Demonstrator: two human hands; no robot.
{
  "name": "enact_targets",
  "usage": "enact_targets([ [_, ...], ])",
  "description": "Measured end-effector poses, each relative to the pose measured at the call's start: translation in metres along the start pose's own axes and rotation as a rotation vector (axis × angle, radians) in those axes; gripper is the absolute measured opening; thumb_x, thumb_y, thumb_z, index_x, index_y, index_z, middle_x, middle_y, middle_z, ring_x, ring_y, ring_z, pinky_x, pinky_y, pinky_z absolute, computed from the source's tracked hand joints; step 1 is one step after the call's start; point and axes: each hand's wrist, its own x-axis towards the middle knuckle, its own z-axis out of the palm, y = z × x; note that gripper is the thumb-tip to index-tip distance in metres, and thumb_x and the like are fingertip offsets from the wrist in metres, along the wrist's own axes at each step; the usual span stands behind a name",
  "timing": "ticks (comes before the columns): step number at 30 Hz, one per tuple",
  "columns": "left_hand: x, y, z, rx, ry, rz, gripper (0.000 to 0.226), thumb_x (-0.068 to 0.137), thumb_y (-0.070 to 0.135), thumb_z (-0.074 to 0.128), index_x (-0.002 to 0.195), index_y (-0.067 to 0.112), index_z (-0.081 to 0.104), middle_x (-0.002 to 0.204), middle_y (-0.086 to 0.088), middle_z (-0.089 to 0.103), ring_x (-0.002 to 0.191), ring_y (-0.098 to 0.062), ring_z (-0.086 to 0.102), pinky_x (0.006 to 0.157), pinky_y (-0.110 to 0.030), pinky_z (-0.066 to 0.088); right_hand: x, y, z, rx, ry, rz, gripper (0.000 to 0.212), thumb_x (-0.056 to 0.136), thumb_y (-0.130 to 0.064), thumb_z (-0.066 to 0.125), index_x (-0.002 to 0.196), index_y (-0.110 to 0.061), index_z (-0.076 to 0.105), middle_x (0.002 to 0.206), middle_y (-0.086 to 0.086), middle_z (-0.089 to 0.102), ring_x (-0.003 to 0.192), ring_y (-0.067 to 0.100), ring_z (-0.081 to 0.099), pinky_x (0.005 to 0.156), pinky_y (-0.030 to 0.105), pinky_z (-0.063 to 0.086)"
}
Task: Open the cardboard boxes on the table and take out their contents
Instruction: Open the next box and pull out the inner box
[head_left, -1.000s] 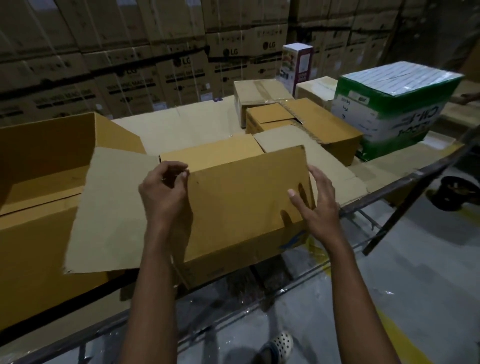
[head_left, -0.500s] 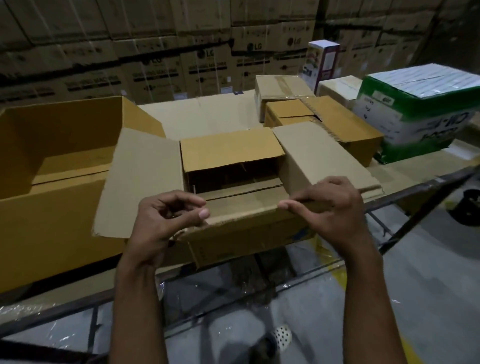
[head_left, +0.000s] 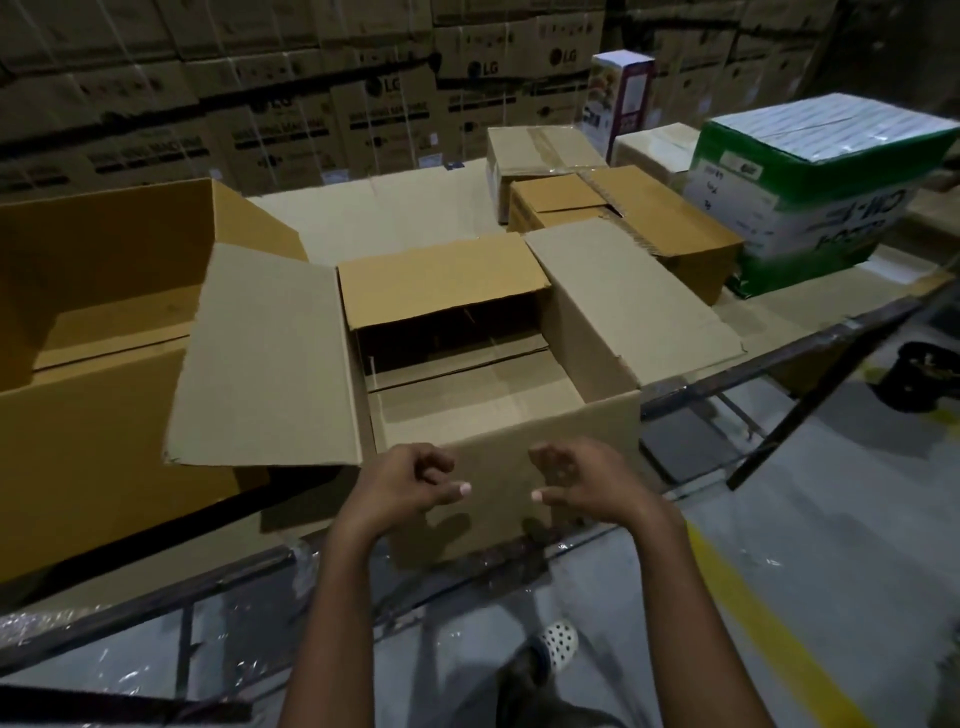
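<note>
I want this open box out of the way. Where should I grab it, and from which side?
Probably grip the open box by its left and right walls, under the splayed side flaps, reaching in from the near table edge. The flaps look floppy; the walls look stiffer, and both hands hover nearby.

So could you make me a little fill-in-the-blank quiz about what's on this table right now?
1. The box in front of the person has its flaps ____.
2. Both hands, left hand and right hand, hover by the box's near ____.
3. The printed carton at far right is white and ____.
4. The stacked cartons along the back wall carry the letters ____.

Missing words: open; wall; green; LG
</note>
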Motion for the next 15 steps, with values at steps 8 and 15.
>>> enact_targets([
  [8, 0.027, 0.042, -0.012, -0.209, 0.351, 0.206, 0.023, 0.084, 0.030, 0.083, 0.106, 0.027, 0.077, 0.092, 0.005, 0.077, 0.088, -0.004, 0.072, 0.080, -0.024, 0.060, 0.016, -0.013, -0.032, 0.158, 0.333, -0.200, 0.036, 0.091, -0.047, 0.073, 0.126, -0.041, 0.066, 0.126, -0.017, 0.060, 0.111, 0.003, 0.061, 0.090, 0.032, 0.054],
  [15, 0.076, 0.070, -0.017, -0.213, 0.356, 0.240, 0.018, 0.086, 0.026, 0.082, 0.102, 0.029, 0.077, 0.091, 0.008, 0.077, 0.092, -0.002, 0.071, 0.076, -0.025, 0.059, 0.064, -0.017, -0.049, 0.190, 0.332, -0.234, 0.032, 0.091, -0.051, 0.071, 0.122, -0.042, 0.070, 0.124, -0.019, 0.063, 0.108, 0.000, 0.061, 0.089, 0.040, 0.058],
])
